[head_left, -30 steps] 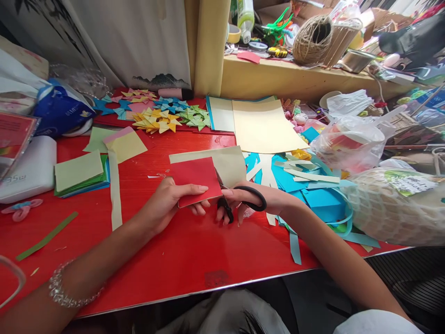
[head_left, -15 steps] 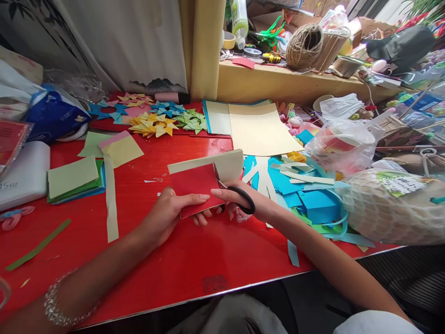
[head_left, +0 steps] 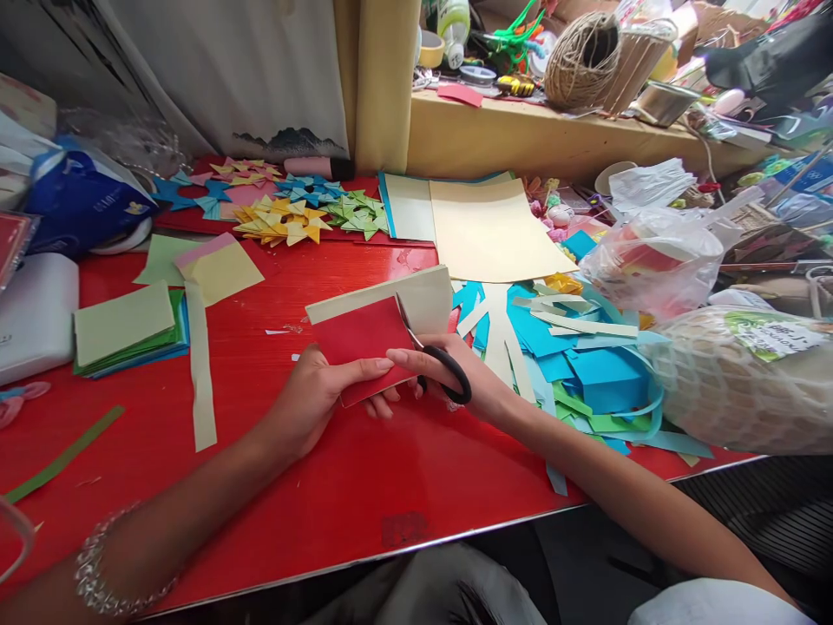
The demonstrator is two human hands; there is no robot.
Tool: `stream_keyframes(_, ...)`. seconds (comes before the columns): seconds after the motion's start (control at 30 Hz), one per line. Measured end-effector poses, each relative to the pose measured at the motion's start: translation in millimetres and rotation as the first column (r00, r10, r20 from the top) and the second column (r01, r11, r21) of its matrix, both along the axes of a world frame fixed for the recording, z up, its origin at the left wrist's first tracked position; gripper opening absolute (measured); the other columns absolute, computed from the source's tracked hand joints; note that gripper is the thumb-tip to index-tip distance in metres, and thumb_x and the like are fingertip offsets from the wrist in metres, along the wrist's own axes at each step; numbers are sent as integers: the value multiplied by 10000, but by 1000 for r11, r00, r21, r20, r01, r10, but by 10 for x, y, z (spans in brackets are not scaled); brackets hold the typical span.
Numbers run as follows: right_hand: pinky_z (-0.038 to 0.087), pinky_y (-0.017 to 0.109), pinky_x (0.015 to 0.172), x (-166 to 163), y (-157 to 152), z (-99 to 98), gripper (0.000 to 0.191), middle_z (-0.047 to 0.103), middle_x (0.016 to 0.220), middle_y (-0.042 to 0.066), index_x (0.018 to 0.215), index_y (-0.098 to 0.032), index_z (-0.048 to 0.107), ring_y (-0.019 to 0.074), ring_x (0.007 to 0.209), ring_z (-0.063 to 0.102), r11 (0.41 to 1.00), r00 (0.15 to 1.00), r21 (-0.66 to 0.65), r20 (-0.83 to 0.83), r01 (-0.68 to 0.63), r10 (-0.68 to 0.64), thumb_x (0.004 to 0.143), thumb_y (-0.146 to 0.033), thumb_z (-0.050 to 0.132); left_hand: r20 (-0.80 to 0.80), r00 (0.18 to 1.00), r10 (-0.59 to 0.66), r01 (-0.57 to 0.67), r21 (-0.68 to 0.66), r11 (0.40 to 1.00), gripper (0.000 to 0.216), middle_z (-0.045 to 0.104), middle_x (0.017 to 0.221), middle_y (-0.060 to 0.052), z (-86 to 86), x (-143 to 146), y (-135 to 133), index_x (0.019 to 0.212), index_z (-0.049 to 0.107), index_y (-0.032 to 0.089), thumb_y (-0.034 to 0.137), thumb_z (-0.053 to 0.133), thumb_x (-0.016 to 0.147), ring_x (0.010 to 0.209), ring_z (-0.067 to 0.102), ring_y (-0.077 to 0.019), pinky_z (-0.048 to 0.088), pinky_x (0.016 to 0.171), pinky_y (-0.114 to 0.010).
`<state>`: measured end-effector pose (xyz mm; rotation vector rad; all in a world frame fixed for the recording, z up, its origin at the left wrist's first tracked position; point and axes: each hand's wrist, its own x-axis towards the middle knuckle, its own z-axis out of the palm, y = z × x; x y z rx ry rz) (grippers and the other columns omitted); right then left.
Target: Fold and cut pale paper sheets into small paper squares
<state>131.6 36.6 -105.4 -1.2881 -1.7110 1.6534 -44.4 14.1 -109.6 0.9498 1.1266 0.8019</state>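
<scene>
In my left hand [head_left: 331,382] is a red paper square [head_left: 361,338], thumb on top and fingers beneath, lying against a larger folded cream sheet [head_left: 426,299]. My right hand [head_left: 449,369] grips black-handled scissors [head_left: 449,373]. Their blades point up and away along the right edge of the red square, over the cream paper. How far the blades are apart is hard to make out. Both hands are close together above the red table [head_left: 312,512], the right fingertips touching near the left thumb. My right fingers partly hide the scissor handles.
To the left lie a stack of cut paper squares [head_left: 127,325] and a cream strip [head_left: 200,373]. Folded paper stars [head_left: 283,219] and large cream sheets [head_left: 495,230] are at the back. Blue, green and cream offcuts [head_left: 560,347] heap on the right beside a netted bag [head_left: 735,373].
The whole view has shifted slightly. My hands keep the same hold on paper and scissors, and the blades stay at the red square's right edge.
</scene>
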Motion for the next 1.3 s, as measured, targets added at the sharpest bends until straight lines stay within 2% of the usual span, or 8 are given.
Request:
stream_keyframes(0.23, 301, 214, 443, -35, -17, -30, 457, 495, 521, -31, 583, -176, 495, 85, 477, 466, 998, 999, 37, -9, 54, -53, 741, -594, 592, 15, 999, -31, 31, 15, 999, 231, 682, 524, -33, -25, -12, 15, 632, 736, 167, 338, 651, 762, 574, 653, -182, 517, 626, -265)
stream_keyframes(0.43, 304, 207, 436, -24, -23, -50, 461, 506, 525, -24, 575, -179, 460, 86, 481, 471, 997, 998, 49, -23, 54, -53, 759, -585, 578, 0, 999, -53, 53, 7, 999, 293, 676, 515, -49, -29, -30, 20, 534, 717, 170, 345, 648, 759, 645, 675, -197, 519, 727, -265)
stream_keyframes(0.6, 298, 204, 435, -16, -11, -50, 456, 511, 545, -21, 588, -181, 449, 91, 511, 484, 997, 999, 69, -24, 30, -28, 755, -582, 587, -39, 999, -32, 30, -54, 998, 285, 663, 489, -48, -49, -34, 16, 530, 717, 172, 358, 670, 740, 590, 653, -178, 515, 695, -253)
stream_keyframes(0.77, 300, 212, 426, -35, -40, -62, 440, 464, 523, -39, 601, -179, 488, 84, 468, 449, 992, 995, 84, -46, 92, -88, 749, -580, 594, -30, 999, -33, 32, -18, 999, 301, 667, 498, -48, -63, -41, 19, 495, 705, 169, 307, 645, 756, 554, 639, -161, 508, 712, -257)
stream_keyframes(0.87, 294, 214, 438, -43, -44, -70, 440, 478, 536, -34, 618, -178, 500, 90, 496, 459, 994, 996, 76, -46, 80, -76, 753, -589, 584, -17, 999, -28, 28, -10, 1000, 280, 661, 482, -44, -59, -40, 23, 518, 716, 169, 311, 655, 752, 548, 637, -153, 506, 714, -245)
stream_keyframes(1.03, 294, 220, 478, -38, -27, -56, 477, 432, 567, -43, 605, -189, 420, 92, 537, 471, 996, 997, 66, -59, 52, -49, 752, -621, 560, 1, 999, -42, 42, -27, 999, 298, 637, 441, -30, -36, -14, 16, 478, 683, 175, 327, 675, 734, 474, 614, -152, 510, 602, -251)
stream_keyframes(1.17, 301, 236, 478, -39, -38, -48, 495, 470, 565, -27, 596, -187, 449, 104, 526, 494, 994, 997, 90, -40, 64, -60, 733, -649, 560, -8, 999, -42, 42, -11, 999, 285, 645, 453, -41, -33, -5, 9, 510, 702, 170, 343, 673, 734, 515, 637, -167, 525, 670, -266)
stream_keyframes(1.3, 306, 236, 474, -55, -50, -32, 490, 455, 549, -31, 580, -186, 446, 105, 510, 502, 992, 994, 71, -48, 103, -100, 720, -634, 587, -27, 999, -41, 41, -2, 999, 290, 647, 454, -43, -44, -12, 12, 507, 703, 174, 348, 669, 737, 537, 648, -172, 524, 660, -256)
